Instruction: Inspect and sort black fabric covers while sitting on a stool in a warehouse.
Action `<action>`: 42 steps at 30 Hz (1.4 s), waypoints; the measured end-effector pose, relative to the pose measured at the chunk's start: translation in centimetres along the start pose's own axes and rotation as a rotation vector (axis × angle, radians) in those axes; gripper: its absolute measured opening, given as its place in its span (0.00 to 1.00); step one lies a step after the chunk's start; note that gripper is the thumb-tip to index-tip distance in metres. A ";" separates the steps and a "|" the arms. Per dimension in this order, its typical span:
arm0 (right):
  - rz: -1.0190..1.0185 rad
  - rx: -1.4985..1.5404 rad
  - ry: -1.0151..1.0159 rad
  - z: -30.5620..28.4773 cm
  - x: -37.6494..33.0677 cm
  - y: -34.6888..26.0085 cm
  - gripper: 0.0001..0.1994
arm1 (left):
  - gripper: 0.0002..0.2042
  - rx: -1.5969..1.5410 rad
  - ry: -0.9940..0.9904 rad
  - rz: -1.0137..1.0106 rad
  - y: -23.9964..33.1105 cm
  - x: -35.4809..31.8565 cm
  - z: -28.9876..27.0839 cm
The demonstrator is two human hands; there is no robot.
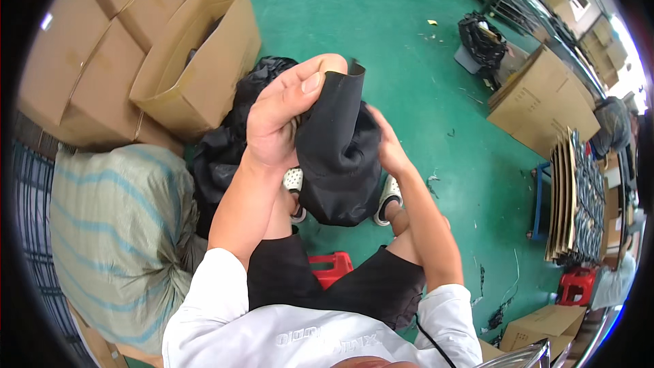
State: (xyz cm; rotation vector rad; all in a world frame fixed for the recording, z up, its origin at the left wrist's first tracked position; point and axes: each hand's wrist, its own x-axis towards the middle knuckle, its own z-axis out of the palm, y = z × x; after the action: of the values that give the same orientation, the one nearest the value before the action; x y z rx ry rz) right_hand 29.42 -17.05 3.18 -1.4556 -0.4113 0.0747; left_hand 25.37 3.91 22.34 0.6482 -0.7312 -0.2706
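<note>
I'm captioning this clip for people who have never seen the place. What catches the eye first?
Dead centre, the left hand and right hand hold up a black fabric piece above the person's knees. To the left sit an open cardboard box and a striped woven sack, all on a bright green floor.

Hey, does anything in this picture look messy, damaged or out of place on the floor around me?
Mostly small litter: scraps and thread-like bits lie scattered on the green floor, right of the black fabric piece both hands hold. Nothing looks damaged.
</note>
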 end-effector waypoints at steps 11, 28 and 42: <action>0.312 -0.004 0.287 -1.3 -0.3 0.3 0.17 | 0.07 0.093 0.642 -0.146 -6.8 -1.2 -15.4; 0.220 -0.025 0.561 -7.3 0.9 2.7 0.13 | 0.09 0.701 0.768 -0.193 -10.8 -2.5 -21.0; 0.082 -0.036 0.632 -9.7 1.4 1.3 0.08 | 0.08 0.589 0.886 -0.022 -10.7 -1.7 -21.9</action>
State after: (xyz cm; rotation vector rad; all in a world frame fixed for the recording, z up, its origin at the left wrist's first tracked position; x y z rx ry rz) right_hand 34.05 -25.60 1.65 -1.4457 0.1638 -0.3230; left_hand 39.23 6.31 2.39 1.2203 0.0736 0.2317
